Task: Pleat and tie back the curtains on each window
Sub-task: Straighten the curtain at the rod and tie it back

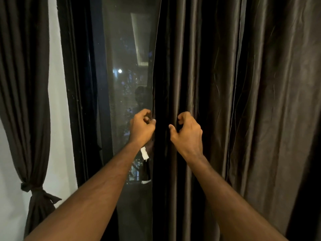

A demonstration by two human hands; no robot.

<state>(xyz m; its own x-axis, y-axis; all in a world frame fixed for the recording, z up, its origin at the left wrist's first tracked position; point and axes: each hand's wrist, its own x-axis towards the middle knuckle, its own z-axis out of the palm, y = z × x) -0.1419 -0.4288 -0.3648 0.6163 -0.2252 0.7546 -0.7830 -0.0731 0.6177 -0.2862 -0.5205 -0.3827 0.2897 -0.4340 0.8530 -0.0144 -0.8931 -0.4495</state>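
Observation:
A dark brown satin curtain [243, 84] hangs loose over the right half of the window, in long vertical folds. My left hand [141, 126] pinches its left edge at about waist height, fingers curled round the hem. My right hand [186, 132] is a short way to the right on the curtain's face, fingers curled into a fold of the fabric. A white label [145, 153] shows on the hem just below my left hand. At the far left a second brown curtain [22, 84] hangs gathered, with a knotted tie-back [33, 187] round it low down.
Dark window glass with a mesh screen [125, 66] shows between the curtains, with reflections and outside lights. A black window frame [81, 84] runs down left of it. A white wall strip [59, 101] separates the frame from the tied curtain.

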